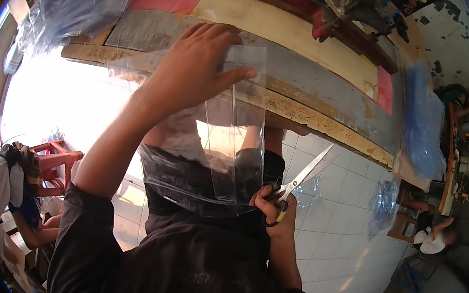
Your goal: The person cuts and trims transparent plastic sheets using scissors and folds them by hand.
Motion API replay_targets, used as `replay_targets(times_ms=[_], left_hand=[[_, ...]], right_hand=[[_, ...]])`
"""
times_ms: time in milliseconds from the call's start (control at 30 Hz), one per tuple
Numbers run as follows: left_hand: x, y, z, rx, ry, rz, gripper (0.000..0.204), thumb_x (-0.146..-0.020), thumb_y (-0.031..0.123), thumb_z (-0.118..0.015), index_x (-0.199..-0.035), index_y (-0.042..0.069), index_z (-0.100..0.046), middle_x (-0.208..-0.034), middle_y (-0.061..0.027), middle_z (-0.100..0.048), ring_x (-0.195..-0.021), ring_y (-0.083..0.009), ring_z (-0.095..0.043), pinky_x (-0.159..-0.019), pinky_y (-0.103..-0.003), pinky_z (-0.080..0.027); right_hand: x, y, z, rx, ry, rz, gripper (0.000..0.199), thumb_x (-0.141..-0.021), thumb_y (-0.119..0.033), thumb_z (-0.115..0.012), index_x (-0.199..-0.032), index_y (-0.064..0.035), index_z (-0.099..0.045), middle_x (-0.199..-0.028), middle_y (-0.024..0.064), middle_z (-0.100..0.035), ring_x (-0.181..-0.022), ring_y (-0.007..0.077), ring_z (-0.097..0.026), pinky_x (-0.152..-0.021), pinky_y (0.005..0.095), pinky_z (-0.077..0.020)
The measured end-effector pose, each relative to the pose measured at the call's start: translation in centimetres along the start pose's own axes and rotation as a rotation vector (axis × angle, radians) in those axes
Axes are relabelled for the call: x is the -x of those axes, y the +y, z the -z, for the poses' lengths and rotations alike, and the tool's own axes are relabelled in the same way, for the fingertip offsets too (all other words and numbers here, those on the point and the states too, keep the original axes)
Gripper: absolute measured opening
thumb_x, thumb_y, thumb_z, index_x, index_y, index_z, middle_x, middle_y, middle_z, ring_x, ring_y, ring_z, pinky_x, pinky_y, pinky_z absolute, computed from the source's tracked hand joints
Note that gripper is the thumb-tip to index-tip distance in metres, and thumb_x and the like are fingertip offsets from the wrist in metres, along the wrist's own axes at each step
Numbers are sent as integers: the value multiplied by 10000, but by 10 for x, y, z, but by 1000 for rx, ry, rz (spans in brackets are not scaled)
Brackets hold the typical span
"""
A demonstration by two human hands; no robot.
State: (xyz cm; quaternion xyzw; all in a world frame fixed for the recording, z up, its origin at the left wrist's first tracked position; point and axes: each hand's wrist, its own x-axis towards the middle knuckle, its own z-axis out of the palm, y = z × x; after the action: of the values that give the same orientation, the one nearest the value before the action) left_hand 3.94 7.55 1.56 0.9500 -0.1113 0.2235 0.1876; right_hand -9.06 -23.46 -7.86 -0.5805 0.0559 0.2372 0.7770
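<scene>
A clear plastic sleeve [235, 141] hangs from the table edge down over my lap. My left hand [201, 61] lies on its upper part at the edge, fingers stretched out and thumb spread. Below and to the right, my right hand [276, 209] grips a pair of scissors [306, 173] with dark and yellow handles. The blades point up and away to the right, slightly parted and clear of the sleeve. My right fingertips are at the sleeve's lower right corner; whether they also pinch it I cannot tell.
The worn wooden table [334, 80] carries a red metal bar [274, 0] with machinery, and clear plastic sheets [83, 5] at left. Bluish plastic [422, 121] lies at the right end. A red stool [58, 170] and people are at left; other people sit at right.
</scene>
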Motion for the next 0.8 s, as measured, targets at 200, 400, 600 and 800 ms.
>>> replay_targets(times_ms=[200,400,600,800], left_hand=[[-8,-25,40,513,-468,243,362,-909,315,-773,-1078,16,-659,-914,-90,-706,-876,-144,-652,-770,-305,-487],[2,-15,51,664,-486,384,328,-957,300,-718,-1095,6,-673,-744,-33,-689,-679,-83,-629,-624,-255,-473],[18,-9,58,633,-391,377,290,-966,290,-706,-1077,22,-702,-693,-22,-680,-622,-76,-623,-591,-251,-474],[24,3,64,609,-295,368,279,-950,255,-730,-1089,17,-688,-678,10,-642,-621,-39,-549,-592,-230,-434]], right_hand=[[-3,8,14,163,43,31,193,-828,-12,-807,-961,-25,-667,-836,58,-699,-775,135,-689,-728,259,-551],[-5,-24,53,836,-35,317,760,-656,-408,-945,-1209,-14,-604,-1061,54,-627,-979,204,-610,-837,336,-447],[28,-83,42,1069,-76,339,820,-602,-571,-926,-1113,-3,-629,-987,93,-614,-936,263,-636,-843,372,-491],[26,-96,20,1345,-146,235,737,-569,-496,-959,-984,13,-625,-913,80,-596,-807,223,-614,-741,351,-523]])
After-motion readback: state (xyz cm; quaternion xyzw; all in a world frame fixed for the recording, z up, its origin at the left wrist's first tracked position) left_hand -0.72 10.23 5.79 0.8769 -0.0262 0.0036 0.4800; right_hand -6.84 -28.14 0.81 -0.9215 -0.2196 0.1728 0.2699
